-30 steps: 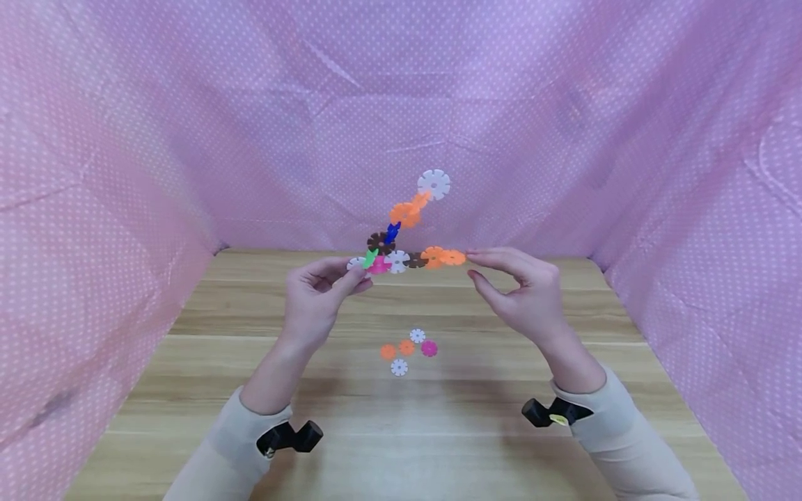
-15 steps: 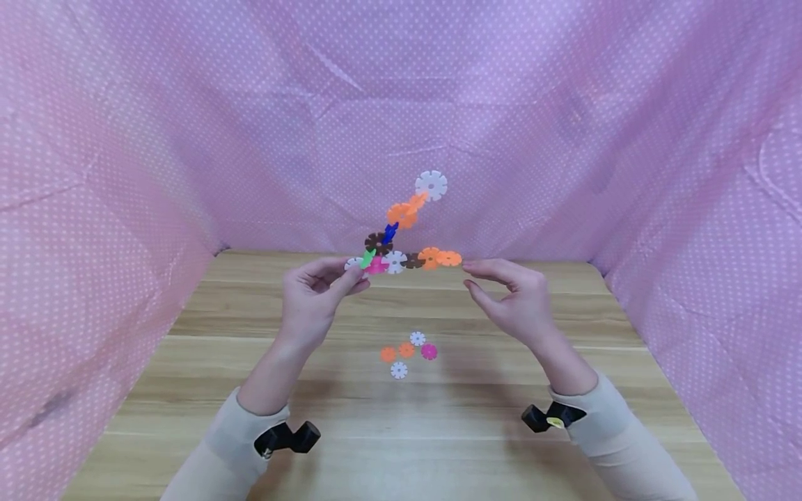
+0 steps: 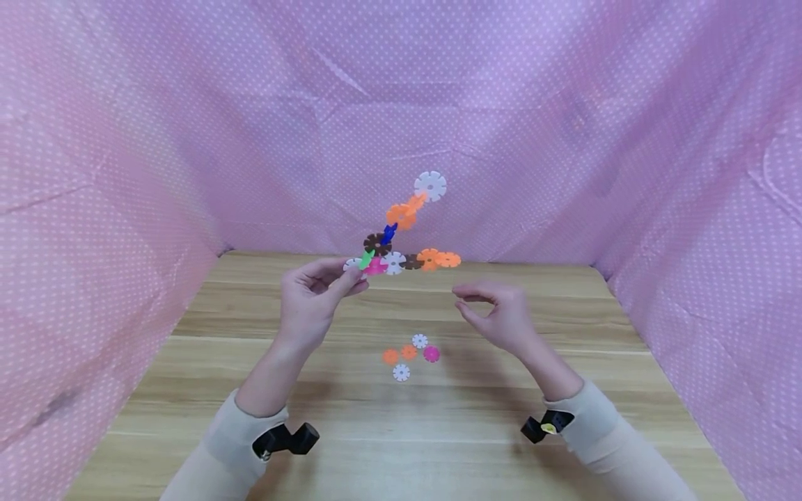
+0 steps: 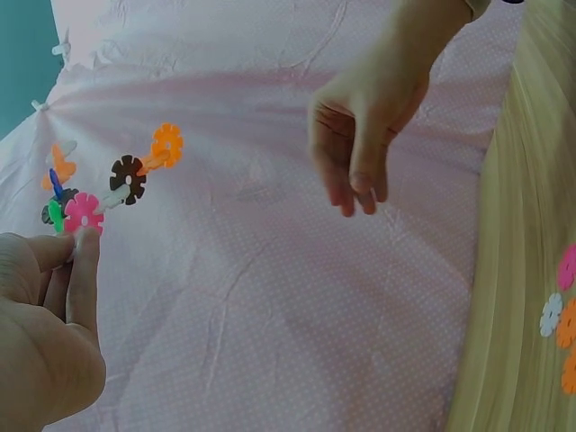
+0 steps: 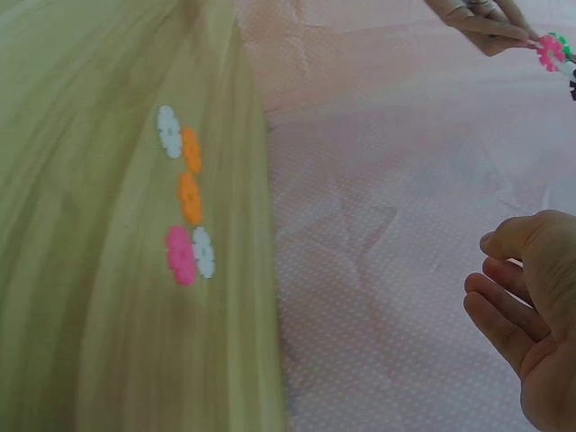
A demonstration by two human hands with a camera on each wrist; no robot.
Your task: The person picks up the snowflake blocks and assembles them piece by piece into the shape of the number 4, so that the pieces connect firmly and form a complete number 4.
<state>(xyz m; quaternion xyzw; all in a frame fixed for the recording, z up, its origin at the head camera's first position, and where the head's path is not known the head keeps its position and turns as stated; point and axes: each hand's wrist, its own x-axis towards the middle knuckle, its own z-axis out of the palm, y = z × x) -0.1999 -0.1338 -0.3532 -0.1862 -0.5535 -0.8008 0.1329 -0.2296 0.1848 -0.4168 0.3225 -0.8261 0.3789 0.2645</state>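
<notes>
My left hand [image 3: 310,299] pinches a chain of interlocking notched plastic discs [image 3: 393,263] at its white end disc, up above the table. The chain forks into two arms. One rises through green, brown, blue and orange to a white disc [image 3: 430,186]; the other runs right through pink, white and brown to orange discs [image 3: 447,259]. My right hand [image 3: 498,316] hangs in the air below and right of the orange end, fingers loosely bent and holding nothing. In the right wrist view its fingers [image 5: 504,315] are apart from everything.
Several loose discs lie on the wooden table [image 3: 250,348] between the forearms: two orange, two white [image 3: 401,372] and a pink disc [image 3: 431,354]. Pink dotted cloth [image 3: 401,125] walls off the back and both sides. Each wrist wears a black camera.
My right hand has left the orange end of the chain and moved down and to the left. The left hand keeps its pinch, with the chain almost still.
</notes>
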